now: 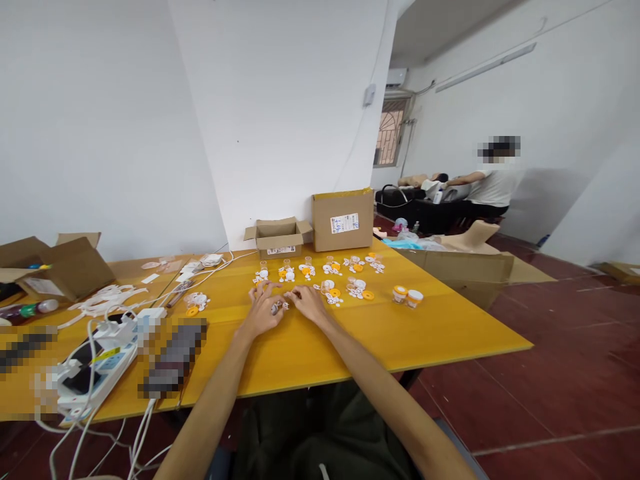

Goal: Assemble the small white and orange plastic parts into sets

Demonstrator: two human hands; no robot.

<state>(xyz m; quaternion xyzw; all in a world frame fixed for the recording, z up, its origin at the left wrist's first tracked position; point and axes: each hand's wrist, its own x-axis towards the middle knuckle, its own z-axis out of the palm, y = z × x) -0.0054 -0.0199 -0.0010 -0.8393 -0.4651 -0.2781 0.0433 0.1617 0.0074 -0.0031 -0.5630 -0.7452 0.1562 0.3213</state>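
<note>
My left hand [263, 311] rests low over the yellow table [390, 333], its fingers curled around something I cannot make out. Close beside it, my right hand [309, 304] has its fingertips bent together at the small white pieces [284, 305] between the hands. Whatever the right fingertips pinch is too small to name. Behind the hands, several little groups of clear cups, white perforated discs and orange ring lids [307, 271] stand in a row. A nearer group with an orange lid [368, 295] lies right of my right hand.
Two closed small jars [414, 298] stand to the right. An open carton [280, 238] and a taller cardboard box [343, 221] are against the wall. On the left lie a power strip [117, 360] with cables and a dark device [175, 357]. Another person [493, 183] sits far right.
</note>
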